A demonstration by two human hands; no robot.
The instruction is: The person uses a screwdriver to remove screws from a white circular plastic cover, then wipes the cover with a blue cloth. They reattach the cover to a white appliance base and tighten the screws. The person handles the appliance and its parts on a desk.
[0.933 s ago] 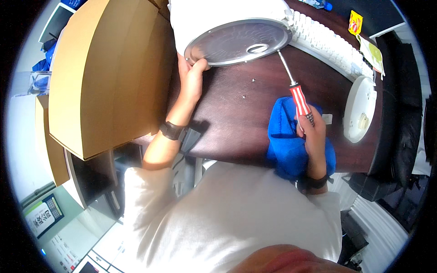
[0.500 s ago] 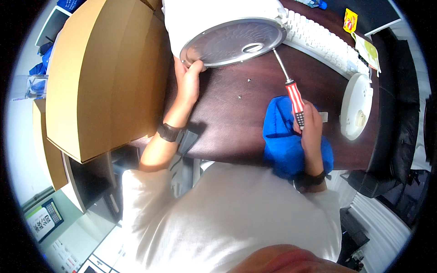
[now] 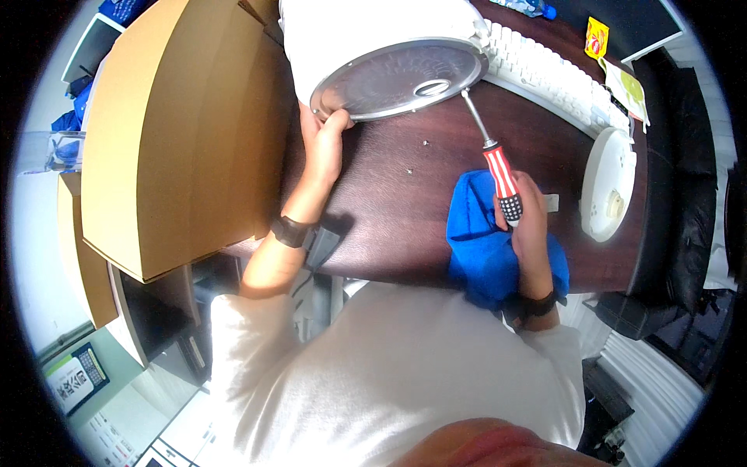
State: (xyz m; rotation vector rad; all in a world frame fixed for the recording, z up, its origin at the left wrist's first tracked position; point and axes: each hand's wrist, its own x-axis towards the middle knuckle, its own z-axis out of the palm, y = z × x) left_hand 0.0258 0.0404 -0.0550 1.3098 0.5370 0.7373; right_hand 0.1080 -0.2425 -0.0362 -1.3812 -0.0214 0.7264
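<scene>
A white appliance (image 3: 373,27) lies tipped on the table, its round metal end plate (image 3: 389,79) with an oval hole facing me. My left hand (image 3: 323,144) grips the lower left rim of the plate, thumb on the metal. My right hand (image 3: 525,210) is closed round the handle of a screwdriver (image 3: 502,167) with red and white stripes. Its shaft points up toward the plate's right rim, with the tip just below it. A small bright bit shows at the tip; I cannot tell whether it is a screw. Two small screws (image 3: 426,142) lie on the table between my hands.
A large cardboard box (image 3: 187,132) stands at the left. Under my right hand lies a blue cloth (image 3: 475,233). A white keyboard (image 3: 545,74) sits behind, and a round white cover (image 3: 608,187) is at the right. A yellow packet (image 3: 597,37) and a bottle (image 3: 529,8) are farther back.
The screwdriver has shifted slightly down and left, its tip coming a little away from the plate's rim. My left hand keeps its grip on the appliance.
</scene>
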